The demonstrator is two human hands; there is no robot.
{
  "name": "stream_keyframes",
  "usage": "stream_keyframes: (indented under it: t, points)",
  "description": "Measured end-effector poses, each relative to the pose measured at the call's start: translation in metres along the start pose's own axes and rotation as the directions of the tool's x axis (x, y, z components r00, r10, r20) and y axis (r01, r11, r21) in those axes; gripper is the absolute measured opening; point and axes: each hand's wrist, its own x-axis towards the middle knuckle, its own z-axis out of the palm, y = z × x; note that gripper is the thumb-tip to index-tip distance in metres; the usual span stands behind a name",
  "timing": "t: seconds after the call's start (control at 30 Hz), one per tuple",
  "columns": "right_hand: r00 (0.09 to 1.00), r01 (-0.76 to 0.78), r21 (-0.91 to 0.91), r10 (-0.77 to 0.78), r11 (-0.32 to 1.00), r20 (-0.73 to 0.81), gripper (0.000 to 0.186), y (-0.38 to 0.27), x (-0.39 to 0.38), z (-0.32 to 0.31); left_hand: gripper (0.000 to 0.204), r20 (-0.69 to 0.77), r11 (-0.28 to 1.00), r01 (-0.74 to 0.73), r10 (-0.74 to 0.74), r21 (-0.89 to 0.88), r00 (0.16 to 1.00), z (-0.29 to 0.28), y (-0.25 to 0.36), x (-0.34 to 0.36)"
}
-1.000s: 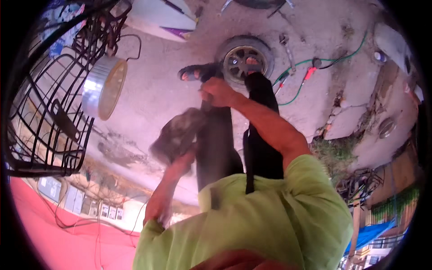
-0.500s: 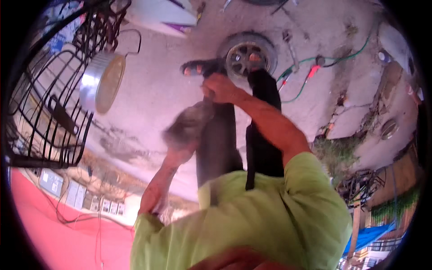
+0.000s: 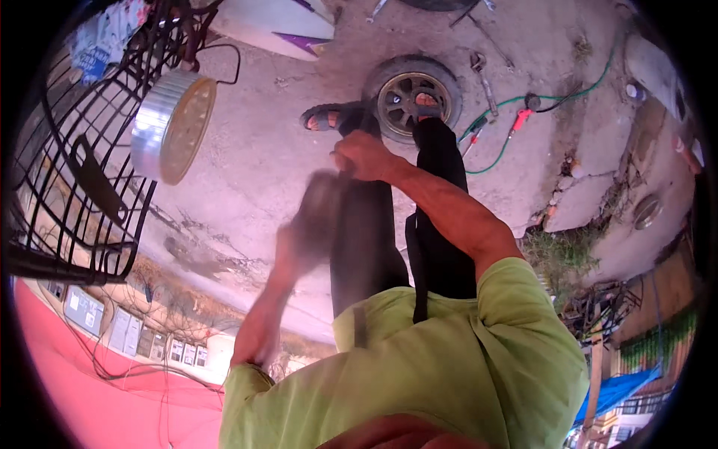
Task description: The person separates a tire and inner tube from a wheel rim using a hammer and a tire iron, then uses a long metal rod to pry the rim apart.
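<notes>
My left hand (image 3: 294, 253) is blurred by motion, over the ground left of my legs. A dark grey, smeared object (image 3: 318, 206) extends from it toward my right hand; its kind cannot be made out. My right hand (image 3: 364, 155) is closed in front of my left shin, near the object's far end, and what lies inside its fingers is hidden. Beneath my right foot (image 3: 427, 103) is a small wheel with a black tyre (image 3: 449, 84) and a spoked rim, flat on the ground. My left foot, in a dark sandal (image 3: 323, 118), stands beside it.
A black wire basket (image 3: 71, 194) and a round silver-rimmed part (image 3: 161, 127) are at left. Right of the wheel lie an adjustable wrench (image 3: 485, 82), a green hose (image 3: 490, 166) and a red-handled tool (image 3: 519, 120). Another tyre (image 3: 440, 3) shows at the far edge.
The dark object and my left hand have shifted slightly right, closer to my leg. My right hand stays almost in place. The view has tilted a little.
</notes>
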Motion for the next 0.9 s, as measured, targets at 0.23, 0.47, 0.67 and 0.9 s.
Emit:
stream_keyframes:
  t: [0.23, 0.47, 0.67, 0.9]
  points:
    - [0.980, 0.007, 0.046, 0.003, 0.999, -0.199, 0.015, -0.009, -0.020, 0.014, 0.018, -0.389, 0.896, -0.403, 0.309, -0.187, 0.868, -0.028, -0.024, 0.003]
    - [0.956, -0.230, -0.239, 0.172, 0.943, -0.239, 0.021, -0.056, -0.033, -0.019, 0.024, -0.259, 0.944, -0.064, -0.024, -0.324, 0.965, -0.011, -0.090, 0.036]
    - [0.871, -0.435, -0.124, 0.451, 0.892, 0.194, 0.031, -0.065, -0.092, -0.027, 0.023, 0.107, 0.917, 0.260, -0.238, -0.301, 0.965, 0.032, -0.220, 0.126]
    - [0.398, -0.661, 0.719, 0.713, -0.214, 0.578, 0.035, -0.067, -0.118, -0.025, 0.025, 0.175, 0.921, 0.285, -0.244, -0.266, 0.954, 0.084, -0.313, 0.152]
